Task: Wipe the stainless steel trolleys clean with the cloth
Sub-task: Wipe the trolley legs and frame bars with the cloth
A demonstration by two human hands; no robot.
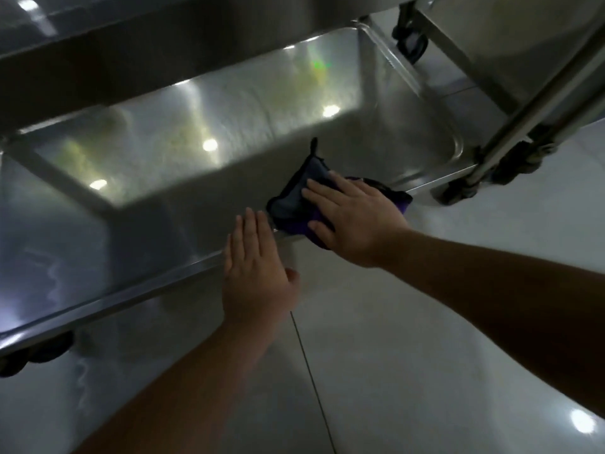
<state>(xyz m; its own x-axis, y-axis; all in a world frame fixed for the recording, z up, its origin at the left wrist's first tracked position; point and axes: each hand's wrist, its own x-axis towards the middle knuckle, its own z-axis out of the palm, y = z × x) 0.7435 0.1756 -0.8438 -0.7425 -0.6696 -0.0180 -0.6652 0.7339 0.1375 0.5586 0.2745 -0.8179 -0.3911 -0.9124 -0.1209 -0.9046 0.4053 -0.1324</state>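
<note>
Head view: mid-wipe on the lower shelf [203,132] of a stainless steel trolley. Dark purple cloth [296,198] lying bunched at the shelf's near edge, toward its right corner, pressed flat under the right hand [353,221] with fingers straight, not clenched. Left hand [255,267] released, flat on the near rim just beside the cloth. Yellowish smears visible across the shelf's far half, so probably much wiping left. Second trolley [491,44] at the upper right, untouched now.

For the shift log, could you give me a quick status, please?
Right hand flat on cloth at trolley rim. Left hand flat alongside. Nothing obstructing.
</note>
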